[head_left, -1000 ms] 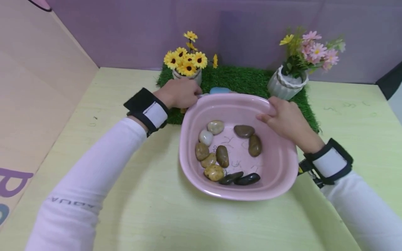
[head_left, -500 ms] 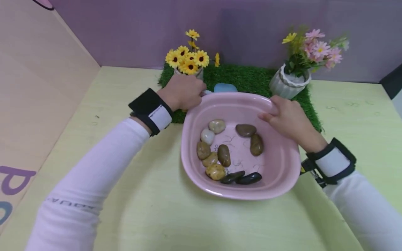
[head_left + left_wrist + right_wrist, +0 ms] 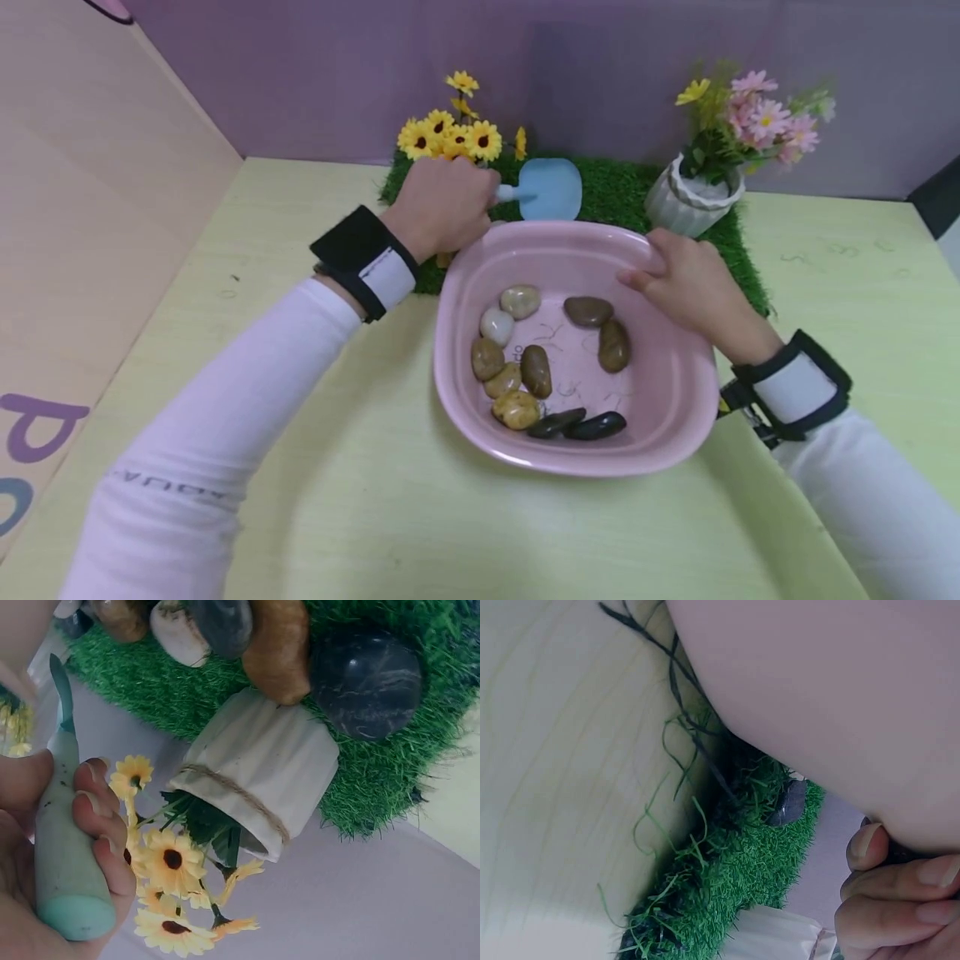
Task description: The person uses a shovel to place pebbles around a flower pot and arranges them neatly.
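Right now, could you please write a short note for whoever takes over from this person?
Left hand grips the handle of the small blue shovel, its blade raised over the grass mat behind the pink basin.
Right hand grips the basin's far right rim.
About ten pebbles lie in the basin; more stones sit on the mat beside the sunflower pot.
Done: shovel in hand, basin steadied. Left: likely moving pebbles between basin and mat with the shovel.

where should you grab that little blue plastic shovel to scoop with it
By its rounded light blue handle, coming from the left as the left hand does now: the small blue plastic shovel has its flat blade pointing right over the green turf mat, leaving the handle end free to wrap.
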Demonstrator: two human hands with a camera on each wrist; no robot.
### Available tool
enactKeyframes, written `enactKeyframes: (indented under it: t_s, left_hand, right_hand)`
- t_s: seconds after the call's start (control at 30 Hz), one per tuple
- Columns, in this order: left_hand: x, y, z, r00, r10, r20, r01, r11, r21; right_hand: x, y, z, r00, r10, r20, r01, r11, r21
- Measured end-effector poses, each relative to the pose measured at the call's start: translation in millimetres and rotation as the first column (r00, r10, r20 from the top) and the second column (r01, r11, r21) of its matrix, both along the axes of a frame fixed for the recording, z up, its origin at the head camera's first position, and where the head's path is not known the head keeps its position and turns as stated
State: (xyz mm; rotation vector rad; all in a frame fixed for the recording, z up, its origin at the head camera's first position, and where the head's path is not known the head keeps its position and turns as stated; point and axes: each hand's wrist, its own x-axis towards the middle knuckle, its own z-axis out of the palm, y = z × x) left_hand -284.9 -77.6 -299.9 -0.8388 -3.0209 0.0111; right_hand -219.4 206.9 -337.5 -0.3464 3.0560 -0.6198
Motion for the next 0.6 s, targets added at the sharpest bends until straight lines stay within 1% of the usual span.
enactKeyframes:
  t_s: [0.13,0.3,0.4,0.6]
  left_hand:
    - [-0.9,-0.8,3.0,1.0,0.012,-0.002,-0.012,1.0,0.025]
    - [0.0,-2.1,3.9,1.0,0.011,-0.011,-0.011,0.998,0.055]
    - [0.4,-2.9,4.0,0.999,0.009,-0.036,-0.007,0.997,0.073]
    - [1.3,-4.1,5.5,0.994,0.003,-0.113,0.007,0.996,0.087]
  right_hand:
    - [0.0,0.1,-0.2,1.0,-0.005,-0.004,0.005,1.0,0.008]
    - [-0.2,0.1,-0.2,1.0,-0.005,-0.007,0.005,1.0,0.012]
    - [-0.3,0.0,0.0,1.0,-0.003,-0.011,0.003,1.0,0.011]
    - [-0.2,-0.1,0.3,1.0,-0.002,-0.009,0.003,1.0,0.006]
